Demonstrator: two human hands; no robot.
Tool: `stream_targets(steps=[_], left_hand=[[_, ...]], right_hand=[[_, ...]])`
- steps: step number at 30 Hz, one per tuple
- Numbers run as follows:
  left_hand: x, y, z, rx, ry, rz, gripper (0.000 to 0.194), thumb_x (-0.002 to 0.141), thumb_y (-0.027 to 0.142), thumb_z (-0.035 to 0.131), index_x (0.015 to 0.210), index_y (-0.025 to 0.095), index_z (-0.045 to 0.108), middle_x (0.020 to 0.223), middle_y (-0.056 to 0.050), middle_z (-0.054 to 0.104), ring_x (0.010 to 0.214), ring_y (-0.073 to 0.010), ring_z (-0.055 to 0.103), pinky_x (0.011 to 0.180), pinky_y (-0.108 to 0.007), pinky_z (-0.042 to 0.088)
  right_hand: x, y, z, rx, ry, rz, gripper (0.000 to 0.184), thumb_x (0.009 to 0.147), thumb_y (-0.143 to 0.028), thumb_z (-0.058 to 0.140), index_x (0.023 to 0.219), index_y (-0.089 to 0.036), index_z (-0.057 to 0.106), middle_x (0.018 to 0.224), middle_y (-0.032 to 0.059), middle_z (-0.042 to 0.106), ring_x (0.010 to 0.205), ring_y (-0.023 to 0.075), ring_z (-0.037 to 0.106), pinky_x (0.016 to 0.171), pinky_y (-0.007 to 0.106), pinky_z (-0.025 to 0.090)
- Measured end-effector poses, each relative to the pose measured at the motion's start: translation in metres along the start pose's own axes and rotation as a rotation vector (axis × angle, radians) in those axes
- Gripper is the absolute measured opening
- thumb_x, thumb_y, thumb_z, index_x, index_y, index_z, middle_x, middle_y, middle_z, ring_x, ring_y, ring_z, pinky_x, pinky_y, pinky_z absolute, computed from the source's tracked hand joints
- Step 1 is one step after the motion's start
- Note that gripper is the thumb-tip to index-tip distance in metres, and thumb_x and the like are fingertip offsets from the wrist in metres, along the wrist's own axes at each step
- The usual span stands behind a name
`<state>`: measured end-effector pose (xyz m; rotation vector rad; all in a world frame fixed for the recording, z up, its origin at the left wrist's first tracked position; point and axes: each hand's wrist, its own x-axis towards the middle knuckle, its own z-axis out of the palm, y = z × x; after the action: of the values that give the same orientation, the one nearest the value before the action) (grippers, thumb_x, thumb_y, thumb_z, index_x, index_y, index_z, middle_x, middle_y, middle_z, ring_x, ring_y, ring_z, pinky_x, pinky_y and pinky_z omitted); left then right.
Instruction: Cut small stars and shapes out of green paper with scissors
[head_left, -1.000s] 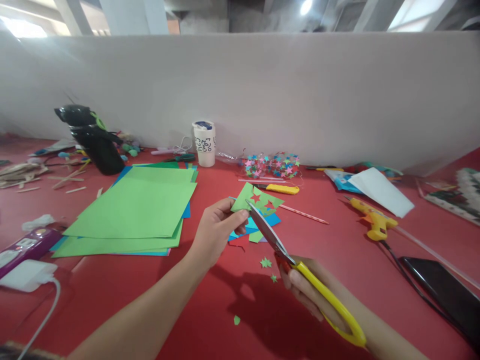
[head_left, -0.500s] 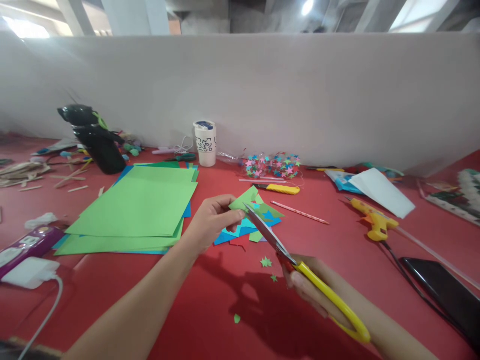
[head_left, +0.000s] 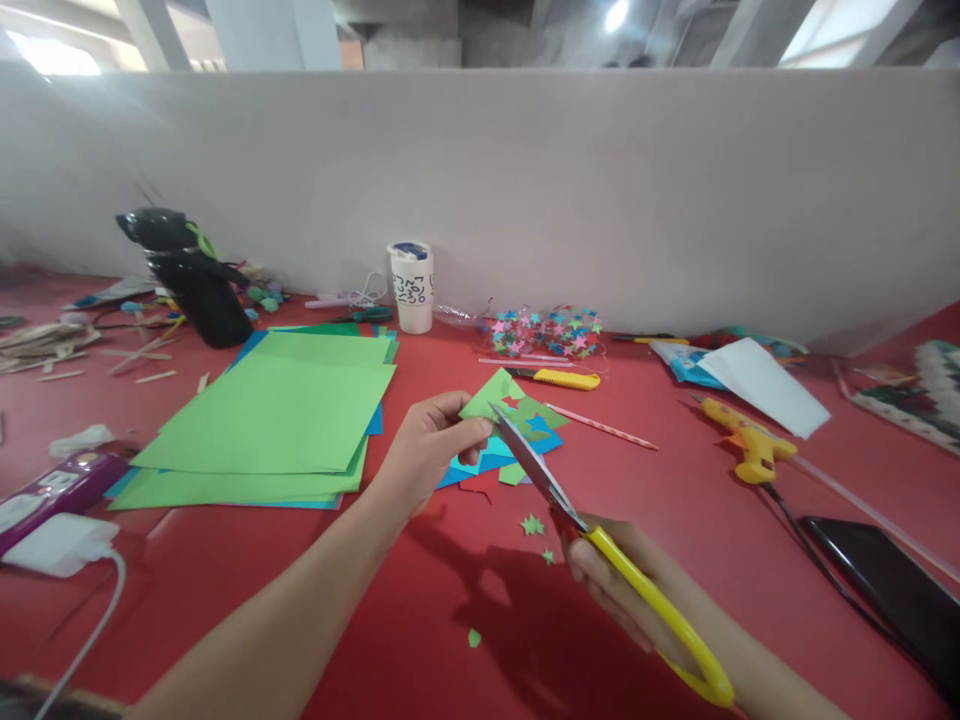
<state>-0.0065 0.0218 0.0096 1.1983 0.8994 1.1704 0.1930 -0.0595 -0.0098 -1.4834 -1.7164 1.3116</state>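
Observation:
Between the thumb and fingers of my left hand (head_left: 431, 445) a small piece of green paper (head_left: 491, 392) is pinched. My right hand (head_left: 615, 575) grips the yellow-handled scissors (head_left: 652, 600), whose blade tips meet the green paper beside my left thumb. Blue and green paper scraps (head_left: 536, 435) lie on the red table behind the blades. Below them are small green paper stars (head_left: 533, 525) and one green snippet (head_left: 475, 638).
A stack of green sheets (head_left: 277, 400) lies at left, near a black bottle (head_left: 199, 285) and white cup (head_left: 412, 288). Beyond my hands are a yellow utility knife (head_left: 562, 379), striped pencil (head_left: 607, 428) and bagged stars (head_left: 547, 330). A yellow glue gun (head_left: 750, 440) and black phone (head_left: 885, 580) sit right.
The green paper has turned slightly in my left hand, and the scissors have shifted a little with my right hand. The things lying on the table look unmoved.

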Motion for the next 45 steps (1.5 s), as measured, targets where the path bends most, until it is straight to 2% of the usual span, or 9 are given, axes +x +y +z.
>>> stream_targets(steps=[5, 9, 14, 19, 25, 30, 38, 42, 45], left_hand=[[0.0, -0.001, 0.0, -0.008, 0.005, -0.002, 0.011, 0.068, 0.021, 0.064, 0.061, 0.016, 0.058, 0.049, 0.006, 0.05, 0.044, -0.005, 0.043, 0.045, -0.019, 0.033], [0.0, -0.001, 0.001, -0.018, 0.017, -0.004, 0.01, 0.068, 0.021, 0.064, 0.062, 0.016, 0.058, 0.05, 0.006, 0.05, 0.045, -0.0053, 0.044, 0.046, -0.019, 0.034], [-0.001, -0.001, 0.001, -0.032, 0.013, -0.009, 0.011, 0.068, 0.022, 0.064, 0.061, 0.016, 0.058, 0.049, 0.006, 0.05, 0.044, -0.0051, 0.043, 0.045, -0.019, 0.033], [0.0, -0.001, 0.0, -0.031, 0.006, -0.006, 0.011, 0.068, 0.022, 0.065, 0.061, 0.016, 0.058, 0.049, 0.006, 0.05, 0.044, -0.005, 0.043, 0.046, -0.019, 0.033], [0.0, -0.001, 0.0, -0.062, 0.007, -0.011, 0.013, 0.068, 0.023, 0.066, 0.061, 0.016, 0.058, 0.049, 0.005, 0.052, 0.044, -0.0052, 0.044, 0.046, -0.02, 0.033], [0.0, -0.001, 0.0, -0.188, -0.003, -0.024, 0.019, 0.072, 0.023, 0.066, 0.058, 0.016, 0.055, 0.051, 0.004, 0.055, 0.046, -0.0051, 0.047, 0.048, -0.019, 0.036], [0.002, -0.004, 0.0, -0.332, 0.049, -0.035, 0.012, 0.074, 0.026, 0.067, 0.069, 0.017, 0.061, 0.062, 0.002, 0.061, 0.052, -0.006, 0.052, 0.053, -0.019, 0.039], [-0.002, -0.002, 0.005, -0.321, -0.013, -0.07, 0.013, 0.072, 0.026, 0.069, 0.068, 0.015, 0.062, 0.061, 0.002, 0.06, 0.054, -0.0071, 0.053, 0.056, -0.021, 0.041], [-0.003, -0.001, 0.008, -0.354, 0.007, -0.08, 0.011, 0.068, 0.022, 0.071, 0.068, 0.015, 0.062, 0.059, 0.003, 0.058, 0.052, -0.0061, 0.052, 0.055, -0.02, 0.04]], right_hand=[[-0.001, 0.002, 0.003, 0.013, 0.016, 0.022, 0.048, 0.081, -0.07, 0.038, 0.068, -0.024, 0.04, 0.047, -0.0101, 0.03, 0.034, 0.0082, 0.025, 0.033, 0.022, 0.022], [-0.002, 0.003, 0.004, 0.011, 0.044, 0.036, 0.048, 0.081, -0.07, 0.038, 0.068, -0.023, 0.04, 0.054, -0.0076, 0.033, 0.038, 0.0083, 0.027, 0.032, 0.021, 0.023], [-0.002, 0.004, 0.003, -0.017, 0.035, 0.033, 0.052, 0.079, -0.075, 0.036, 0.068, -0.024, 0.039, 0.054, -0.0074, 0.033, 0.04, 0.0088, 0.027, 0.033, 0.021, 0.025], [0.002, 0.006, 0.002, 0.015, 0.007, 0.016, 0.055, 0.077, -0.077, 0.037, 0.066, -0.023, 0.037, 0.049, -0.0094, 0.027, 0.039, 0.008, 0.024, 0.034, 0.021, 0.019], [0.005, 0.008, 0.001, 0.07, -0.006, 0.008, 0.054, 0.075, -0.077, 0.042, 0.064, -0.024, 0.035, 0.046, -0.0093, 0.03, 0.038, 0.0077, 0.023, 0.034, 0.022, 0.014], [0.006, 0.009, 0.001, 0.026, 0.038, -0.017, 0.053, 0.077, -0.075, 0.041, 0.063, -0.024, 0.034, 0.045, -0.0089, 0.031, 0.037, 0.0084, 0.025, 0.034, 0.022, 0.018], [0.009, 0.011, 0.001, -0.052, 0.017, -0.057, 0.051, 0.082, -0.072, 0.036, 0.065, -0.025, 0.033, 0.046, -0.0096, 0.029, 0.036, 0.0088, 0.029, 0.034, 0.022, 0.021], [0.011, 0.009, 0.002, -0.097, 0.094, -0.107, 0.049, 0.082, -0.067, 0.044, 0.061, -0.023, 0.036, 0.052, -0.0079, 0.028, 0.043, 0.0094, 0.028, 0.04, 0.023, 0.022], [0.012, 0.006, 0.004, -0.101, 0.102, -0.12, 0.046, 0.081, -0.063, 0.048, 0.061, -0.023, 0.038, 0.053, -0.0074, 0.028, 0.045, 0.0098, 0.028, 0.041, 0.023, 0.023]])
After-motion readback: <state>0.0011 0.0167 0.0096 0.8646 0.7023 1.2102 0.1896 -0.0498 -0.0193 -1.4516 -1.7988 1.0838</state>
